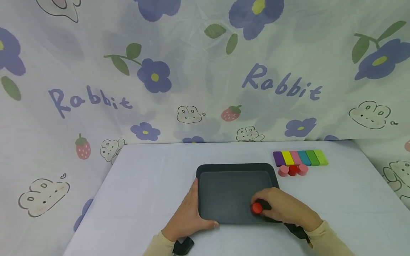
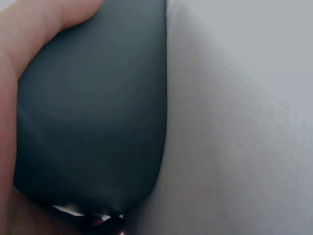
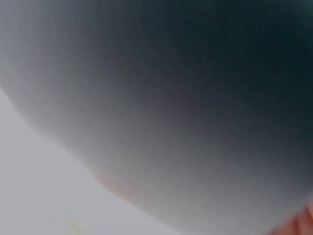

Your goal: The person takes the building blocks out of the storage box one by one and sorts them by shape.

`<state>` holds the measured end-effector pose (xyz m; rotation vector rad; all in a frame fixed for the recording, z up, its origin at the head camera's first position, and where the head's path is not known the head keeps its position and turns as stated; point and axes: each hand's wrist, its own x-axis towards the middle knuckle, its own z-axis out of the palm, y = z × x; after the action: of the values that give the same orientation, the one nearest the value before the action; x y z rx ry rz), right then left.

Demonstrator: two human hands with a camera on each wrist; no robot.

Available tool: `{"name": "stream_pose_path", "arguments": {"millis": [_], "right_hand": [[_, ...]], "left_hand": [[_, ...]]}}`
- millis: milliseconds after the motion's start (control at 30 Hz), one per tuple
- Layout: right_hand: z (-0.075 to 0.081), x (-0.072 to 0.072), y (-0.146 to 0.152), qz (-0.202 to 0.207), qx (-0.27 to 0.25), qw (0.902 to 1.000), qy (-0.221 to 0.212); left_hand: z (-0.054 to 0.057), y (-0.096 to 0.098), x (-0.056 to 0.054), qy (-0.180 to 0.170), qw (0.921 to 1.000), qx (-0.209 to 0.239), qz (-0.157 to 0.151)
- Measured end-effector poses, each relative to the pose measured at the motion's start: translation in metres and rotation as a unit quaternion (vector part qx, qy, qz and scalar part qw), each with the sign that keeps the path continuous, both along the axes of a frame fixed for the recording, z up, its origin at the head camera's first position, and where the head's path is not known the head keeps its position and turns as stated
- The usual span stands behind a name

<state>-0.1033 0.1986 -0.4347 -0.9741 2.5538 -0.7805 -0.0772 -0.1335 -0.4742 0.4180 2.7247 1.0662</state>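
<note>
A dark grey rectangular tray lies on the white table. My left hand rests against its left side, with straight fingers along the edge and the thumb at the front left corner. The left wrist view shows that hand beside the dark tray. Over the tray's front right part, my right hand pinches a small red cylinder block between thumb and fingers. In the right wrist view a blurred dark surface fills most of the picture, with a bit of the hand at the lower right corner.
Behind the tray to the right lies a row of coloured rectangular blocks. Before them stand two pink cylinders and a red cylinder. A printed cloth hangs at the table's back edge.
</note>
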Motion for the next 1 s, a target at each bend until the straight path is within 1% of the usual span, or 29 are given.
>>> {"name": "stream_pose_path", "arguments": {"millis": [200,333,533,667,767,900,1000], "right_hand": [[0.003,-0.003,0.006,-0.031,-0.003,0.9995,0.007],[0.006,-0.004,0.008,-0.051,-0.007,0.9986,0.013],[0.007,-0.006,0.012,-0.081,-0.015,0.995,0.056],[0.005,-0.007,0.015,-0.111,-0.024,0.9909,0.072],[0.003,-0.009,0.018,-0.128,-0.035,0.9868,0.093],[0.001,-0.011,0.022,-0.15,-0.048,0.9811,0.111],[0.002,-0.011,0.025,-0.18,-0.055,0.9747,0.121]], "left_hand": [[-0.001,0.0,-0.001,-0.004,1.0,-0.001,0.001],[-0.001,0.0,-0.001,-0.001,1.0,-0.004,0.001],[-0.001,0.0,0.0,0.006,1.0,-0.003,0.0],[0.0,0.0,0.0,0.004,1.0,-0.001,0.0],[-0.001,0.0,0.0,0.004,1.0,-0.003,0.0],[0.0,0.0,-0.001,0.005,1.0,-0.003,0.0],[0.0,0.001,-0.001,0.002,1.0,-0.003,0.001]]}}
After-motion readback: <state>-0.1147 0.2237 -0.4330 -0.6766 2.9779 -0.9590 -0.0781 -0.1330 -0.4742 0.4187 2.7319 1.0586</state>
